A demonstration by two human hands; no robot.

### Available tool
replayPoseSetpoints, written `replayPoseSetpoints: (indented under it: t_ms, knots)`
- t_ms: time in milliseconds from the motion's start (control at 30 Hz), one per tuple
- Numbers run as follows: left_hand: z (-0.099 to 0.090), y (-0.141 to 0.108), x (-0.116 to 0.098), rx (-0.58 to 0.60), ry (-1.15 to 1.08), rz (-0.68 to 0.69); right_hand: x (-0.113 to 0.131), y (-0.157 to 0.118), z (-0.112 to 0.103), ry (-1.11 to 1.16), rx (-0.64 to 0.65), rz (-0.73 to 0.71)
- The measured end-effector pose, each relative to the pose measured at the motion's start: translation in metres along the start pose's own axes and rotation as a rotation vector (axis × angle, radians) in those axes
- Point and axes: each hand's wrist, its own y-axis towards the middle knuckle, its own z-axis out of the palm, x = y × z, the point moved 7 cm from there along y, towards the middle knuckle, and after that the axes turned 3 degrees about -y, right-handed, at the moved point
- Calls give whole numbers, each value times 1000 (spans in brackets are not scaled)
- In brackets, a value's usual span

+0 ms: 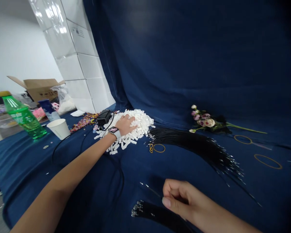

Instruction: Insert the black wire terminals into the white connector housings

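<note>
Nearest item: right hand (181, 200), reaching in from the near side of the table (133, 165). Thumb and forefinger pinched on one thin dark cord (153, 191), with silvery tips toward the left edge. Just below, partly under the same hand: smaller bundle of black cords (160, 213), metal-tipped ends also toward the left edge.

Left hand (126, 125): palm down on a heap of small white pieces (142, 123), toward the far edge; fingertips partly buried, cannot tell whether gripping. Smartwatch (113, 130) on that wrist.

Beside the heap, toward the right edge: larger bundle of black cords (189, 137), fanned at the right end. In front of it: yellowish bands (165, 149).

Progress, by judgement: mid-course, with one cord singled out and ample stock in both bundles and heap. No white piece visible on the held cord; cannot tell which bundle, if either, counts as finished.

Farther out: artificial flowers (206, 121) near the far edge; black adapter (103, 118) touching the heap; coloured beads (86, 122), paper cup (59, 129) and green bottle (25, 118) toward the left edge.

Markings: characters on green bottle, too blurred to read; printed label on stacked white boxes (74, 64), too small; handling symbols on open carton (42, 92), indistinct. Brands: none legible.
</note>
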Motion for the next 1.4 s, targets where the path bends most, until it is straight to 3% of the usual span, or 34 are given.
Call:
replayPoseSetpoints:
  t_ms: [400,633,867,1100,1400]
  knots:
    - [-23,4,27,23,-346,-164,-1,-1,-2,1,-38,23]
    - [-23,7,40,49,-492,-304,-1,-2,-2,10,-43,55]
    - [-27,1,15,92,-494,-164,-2,-3,-4,14,-115,88]
    - [-29,-27,-8,110,-286,-31,0,-3,-8,25,-189,83]
    - [-33,-58,-20,96,-99,-2,-9,-6,-16,86,-221,84]
